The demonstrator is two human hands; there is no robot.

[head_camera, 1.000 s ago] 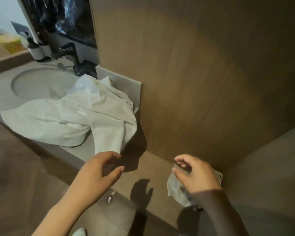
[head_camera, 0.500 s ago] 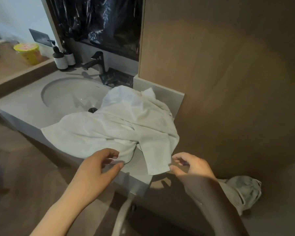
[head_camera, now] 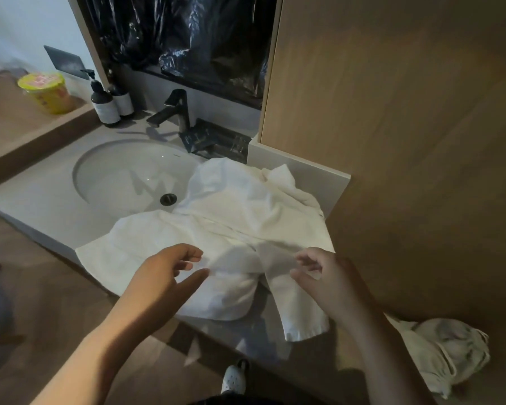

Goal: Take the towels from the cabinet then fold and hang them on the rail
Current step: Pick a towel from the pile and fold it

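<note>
Both hands now sit further forward than before, left hand (head_camera: 170, 276) and right hand (head_camera: 324, 277) loosely open and empty above the near edge of the white towel (head_camera: 240, 217), which lies crumpled on the desk (head_camera: 41, 206) beside the sink (head_camera: 123, 176), evidently positioned to pinch its corners for folding.

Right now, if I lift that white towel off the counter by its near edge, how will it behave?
Probably floppy: the white towel lies crumpled in soft folds, one flap drooping over the counter edge. Likely light, since it looks thin. It overlaps the sink, so lifting one edge would probably drag the rest along.
</note>
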